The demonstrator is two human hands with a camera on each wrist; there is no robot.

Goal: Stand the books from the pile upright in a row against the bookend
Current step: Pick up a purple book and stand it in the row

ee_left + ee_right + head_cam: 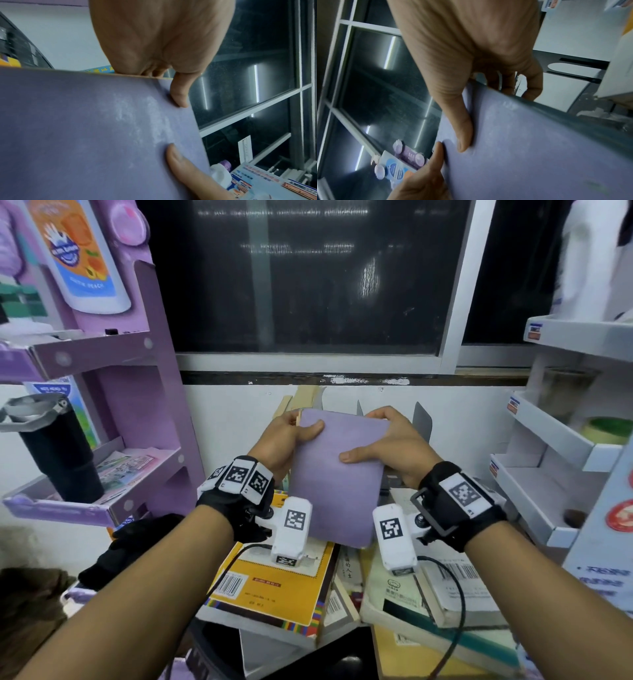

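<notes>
A plain purple book (337, 474) is held above the pile, its cover facing up and tilted toward me. My left hand (291, 433) grips its far left corner, thumb (178, 93) on the cover, fingers underneath. My right hand (390, 445) grips the far right edge, thumb (464, 134) pressed on the cover. Just behind the hands a grey metal bookend (422, 421) stands against the white wall. Below lies the pile: a yellow book (274, 587), a white and green book (411, 594) and others, partly hidden by the purple book.
A purple display shelf (137, 405) with a black tumbler (58, 453) stands at the left. White shelves (548, 440) rise at the right. A dark window (308, 285) is behind. Black cloth (130, 546) lies left of the pile.
</notes>
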